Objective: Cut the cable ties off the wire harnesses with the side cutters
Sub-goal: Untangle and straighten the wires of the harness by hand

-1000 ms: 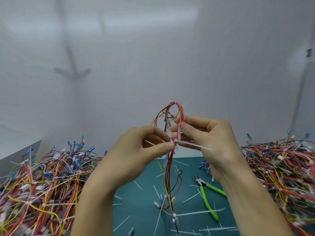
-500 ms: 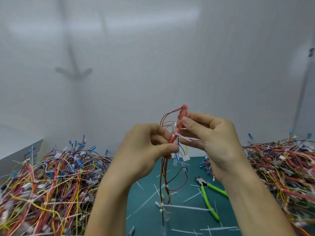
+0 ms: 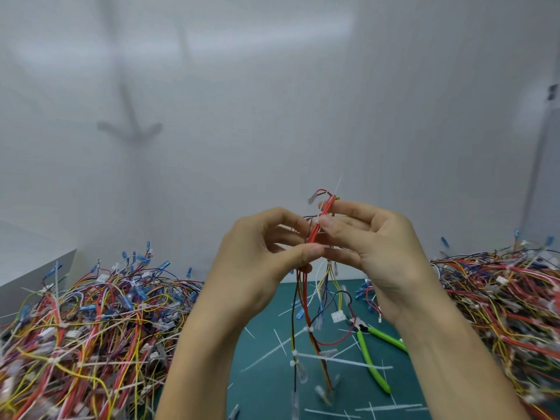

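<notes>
A wire harness (image 3: 306, 298) of red, black and yellow wires hangs in front of me above the green mat. My left hand (image 3: 263, 262) pinches its red wires between thumb and fingers. My right hand (image 3: 369, 247) pinches the same wires just above, beside a white cable tie (image 3: 338, 184) whose tail sticks up. Further white ties (image 3: 330, 357) stay on the hanging part. The green-handled side cutters (image 3: 371, 356) lie on the mat below my right hand, with neither hand on them.
A big heap of tangled harnesses (image 3: 91, 328) fills the left, another heap (image 3: 500, 298) the right. Cut tie pieces (image 3: 385, 408) litter the green mat (image 3: 263, 389). A white wall rises behind; a white box edge (image 3: 33, 268) sits far left.
Both hands have worked along the harness, and its folded top is now tighter between my fingers. The tie tail that pointed right now sticks upward. The cutters have not moved.
</notes>
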`<state>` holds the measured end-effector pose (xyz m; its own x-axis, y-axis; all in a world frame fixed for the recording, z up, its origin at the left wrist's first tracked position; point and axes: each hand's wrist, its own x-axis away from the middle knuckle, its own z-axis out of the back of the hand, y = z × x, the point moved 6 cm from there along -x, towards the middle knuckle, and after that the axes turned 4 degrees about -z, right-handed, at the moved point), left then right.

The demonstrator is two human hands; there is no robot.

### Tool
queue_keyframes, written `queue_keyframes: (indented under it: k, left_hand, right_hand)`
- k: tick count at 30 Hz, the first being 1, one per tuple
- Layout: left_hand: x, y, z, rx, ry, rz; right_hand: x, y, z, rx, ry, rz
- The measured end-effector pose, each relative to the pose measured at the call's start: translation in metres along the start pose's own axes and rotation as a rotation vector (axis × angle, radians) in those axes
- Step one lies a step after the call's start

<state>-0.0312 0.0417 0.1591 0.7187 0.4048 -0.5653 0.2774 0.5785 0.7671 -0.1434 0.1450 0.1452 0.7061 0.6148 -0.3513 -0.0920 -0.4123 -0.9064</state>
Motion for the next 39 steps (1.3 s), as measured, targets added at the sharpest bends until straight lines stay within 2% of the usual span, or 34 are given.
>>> queue_keyframes:
  k: [4, 11, 21, 28, 33, 36, 39]
  left_hand:
    - [0.004, -0.005, 0.0, -0.042, -0.142, 0.06]
    - [0.006, -0.013, 0.014, -0.018, -0.095, 0.116]
    - [0.01, -0.026, -0.002, -0.133, -0.268, 0.241]
    - [0.004, -0.018, -0.005, 0.089, -0.126, 0.212]
    - [0.005, -0.026, -0.01, -0.01, -0.123, 0.272]
    - [0.004, -0.028, -0.012, 0.089, -0.08, 0.319]
    - [0.002, -0.025, -0.011, 0.139, -0.031, 0.241]
  right_hand:
    - [-0.001, -0.001, 0.006, 0.007, 0.047, -0.001]
    - [-0.002, -0.001, 0.009, -0.071, 0.046, -0.014]
    - [-0.003, -0.003, 0.007, -0.133, 0.021, 0.036]
    - [-0.003, -0.003, 0.003, -0.148, -0.019, 0.065]
    - [-0.003, -0.004, 0.003, -0.184, -0.019, 0.091]
    - [-0.004, -0.003, 0.003, -0.18, -0.018, 0.096]
    - [-0.005, -0.003, 0.004, -0.173, -0.023, 0.094]
